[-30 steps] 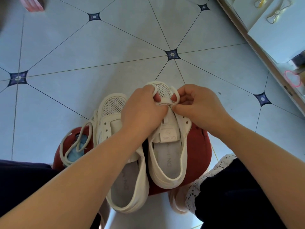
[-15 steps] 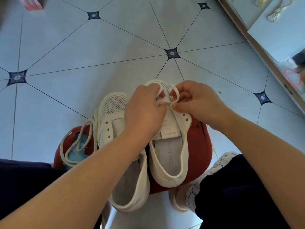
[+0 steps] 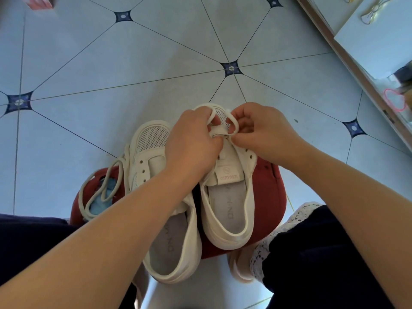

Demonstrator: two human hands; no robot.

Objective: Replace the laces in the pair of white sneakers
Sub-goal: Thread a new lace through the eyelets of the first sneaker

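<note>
Pair of white sneakers side by side on a red stool (image 3: 270,186), toes pointing away. The left hand (image 3: 191,143) and right hand (image 3: 265,132), fingers curled, each pinch a loop of the white lace (image 3: 233,119) at the toe-end eyelets of the right sneaker (image 3: 229,197). A loose lace (image 3: 98,186) lies beside the left sneaker (image 3: 153,141).

Two sneakers (image 3: 156,143), two laces (image 3: 80,197), one stool (image 3: 267,188)
</note>
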